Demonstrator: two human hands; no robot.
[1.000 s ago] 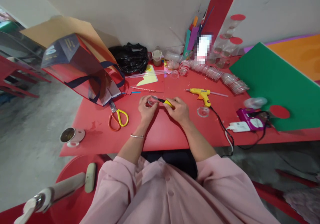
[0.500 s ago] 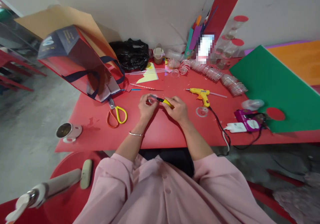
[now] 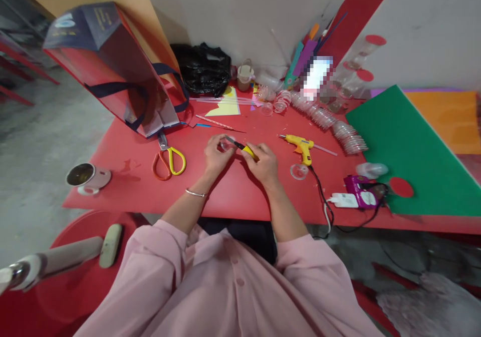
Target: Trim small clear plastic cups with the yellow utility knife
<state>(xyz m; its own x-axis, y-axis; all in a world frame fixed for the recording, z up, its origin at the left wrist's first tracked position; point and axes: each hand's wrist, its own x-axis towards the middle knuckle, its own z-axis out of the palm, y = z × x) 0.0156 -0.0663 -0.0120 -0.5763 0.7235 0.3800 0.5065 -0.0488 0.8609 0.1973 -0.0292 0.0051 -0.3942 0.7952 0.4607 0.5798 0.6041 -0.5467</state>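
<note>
My left hand (image 3: 217, 155) is closed around a small clear plastic cup-like piece (image 3: 226, 145) above the red table (image 3: 225, 197). A yellow and black utility knife (image 3: 248, 151) is gripped in my right hand (image 3: 265, 164), its blade pointing left and lying at the clear piece. Fingers partly cover the piece, so whether the blade has cut into it I cannot tell. To the right lies a yellow hot glue gun (image 3: 300, 146) with a clear round plastic piece (image 3: 299, 172) just below it. Scissors (image 3: 169, 161) with red and yellow handles rest to the left.
A mug (image 3: 88, 177) stands near the left edge, with a large paper bag (image 3: 112, 76) behind it. Nested clear plastic cups (image 3: 323, 115) line the back right. A green sheet (image 3: 413, 161) and a purple box (image 3: 363, 192) with cables occupy the right side.
The camera view has tilted and shifted slightly. Both hands keep their hold, with the knife blade still at the clear piece; little else differs.
</note>
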